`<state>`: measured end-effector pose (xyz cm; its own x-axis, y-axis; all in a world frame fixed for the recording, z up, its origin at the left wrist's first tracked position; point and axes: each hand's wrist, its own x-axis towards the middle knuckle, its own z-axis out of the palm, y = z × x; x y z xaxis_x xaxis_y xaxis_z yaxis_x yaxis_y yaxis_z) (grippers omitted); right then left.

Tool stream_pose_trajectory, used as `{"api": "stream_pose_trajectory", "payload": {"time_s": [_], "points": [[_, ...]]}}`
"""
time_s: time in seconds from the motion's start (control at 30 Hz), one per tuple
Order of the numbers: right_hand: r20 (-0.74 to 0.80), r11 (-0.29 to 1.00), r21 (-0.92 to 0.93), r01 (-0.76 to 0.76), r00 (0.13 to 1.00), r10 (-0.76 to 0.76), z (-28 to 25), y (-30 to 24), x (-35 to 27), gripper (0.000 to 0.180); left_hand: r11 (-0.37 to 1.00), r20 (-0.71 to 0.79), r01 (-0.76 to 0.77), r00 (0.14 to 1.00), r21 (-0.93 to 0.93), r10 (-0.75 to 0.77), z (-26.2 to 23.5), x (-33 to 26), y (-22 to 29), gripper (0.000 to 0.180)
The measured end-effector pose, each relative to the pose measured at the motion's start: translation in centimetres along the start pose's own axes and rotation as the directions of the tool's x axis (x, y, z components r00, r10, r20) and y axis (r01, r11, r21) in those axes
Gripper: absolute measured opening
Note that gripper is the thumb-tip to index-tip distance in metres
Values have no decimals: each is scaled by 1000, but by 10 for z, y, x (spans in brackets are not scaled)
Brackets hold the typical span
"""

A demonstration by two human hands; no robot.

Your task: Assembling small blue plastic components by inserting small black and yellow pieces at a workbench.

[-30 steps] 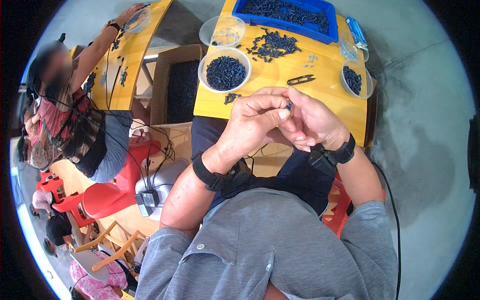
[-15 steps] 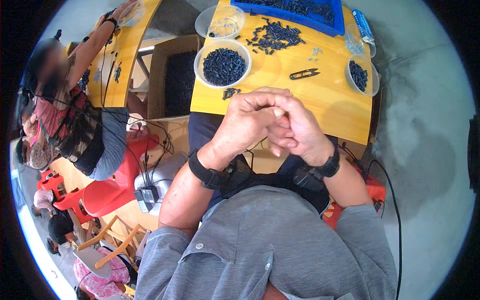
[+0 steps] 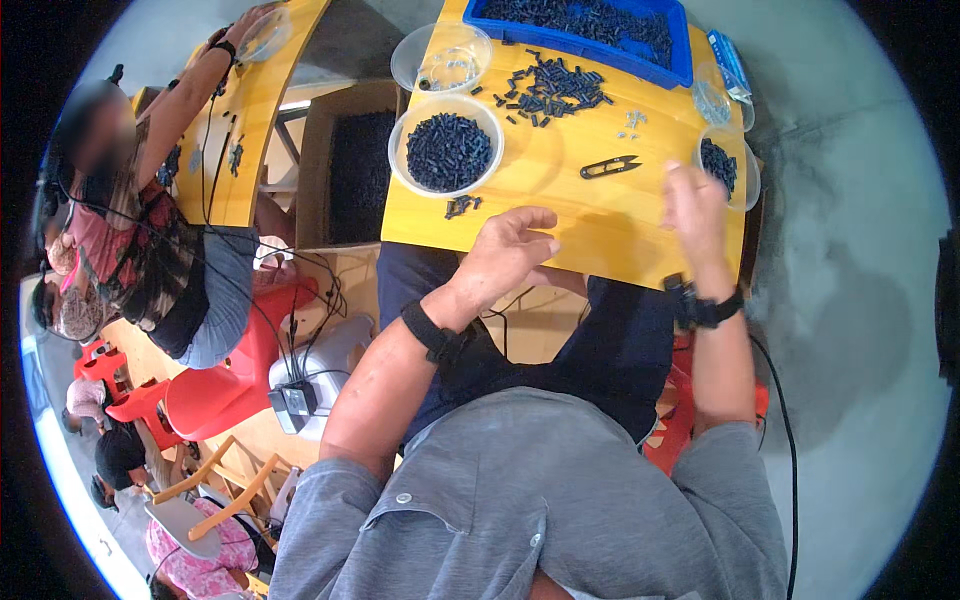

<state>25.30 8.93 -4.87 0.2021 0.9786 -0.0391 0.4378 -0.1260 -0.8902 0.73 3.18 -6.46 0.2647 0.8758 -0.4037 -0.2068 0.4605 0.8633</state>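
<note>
My left hand (image 3: 508,252) hovers at the table's near edge, thumb and index finger apart with nothing visible between them; its other fingers curl below, partly hidden. My right hand (image 3: 696,215) is over the right side of the table, close to a clear bowl of small black tubular pieces (image 3: 718,165). Motion blurs its fingers, so whether it holds anything cannot be made out. Black thread snips (image 3: 609,167) lie between the hands, farther back. To the left stands a larger bowl (image 3: 398,165) full of black pieces (image 3: 448,152), with a few loose pieces (image 3: 462,206) in front.
A blue tray (image 3: 600,48) of black pieces stands at the back, before it a loose pile (image 3: 556,88). Small clear bits (image 3: 632,122) lie nearby. Another clear bowl (image 3: 402,58) is at back left. A cardboard box (image 3: 316,170) and a co-worker's table (image 3: 235,190) are farther left.
My hands were together in front of me and have parted. The right one has moved right and forward toward the right bowl; the left stays near the table edge, its fingers now apart.
</note>
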Motion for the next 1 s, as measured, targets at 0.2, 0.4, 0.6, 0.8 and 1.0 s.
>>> {"api": "stream_pose_trajectory", "payload": {"time_s": [0.2,0.4,0.6,0.8,1.0], "points": [[-124,741,-668,64,973,-196,-72,27,64,48,962,55,12,998,272,-28,-15,30,-15,28],[-114,551,-832,-69,992,-49,-57,23,71,43,954,-41,16,999,298,-3,-21,45,-29,22],[123,787,-438,436,896,-428,41,16,72,17,997,-147,65,987,37,-59,-21,51,-37,15],[285,750,-442,492,870,-403,120,-13,77,20,998,-117,29,993,63,-22,-25,53,-41,17],[347,650,-586,483,875,-337,143,-13,82,21,995,-106,20,994,94,-10,-27,54,-42,14]]}}
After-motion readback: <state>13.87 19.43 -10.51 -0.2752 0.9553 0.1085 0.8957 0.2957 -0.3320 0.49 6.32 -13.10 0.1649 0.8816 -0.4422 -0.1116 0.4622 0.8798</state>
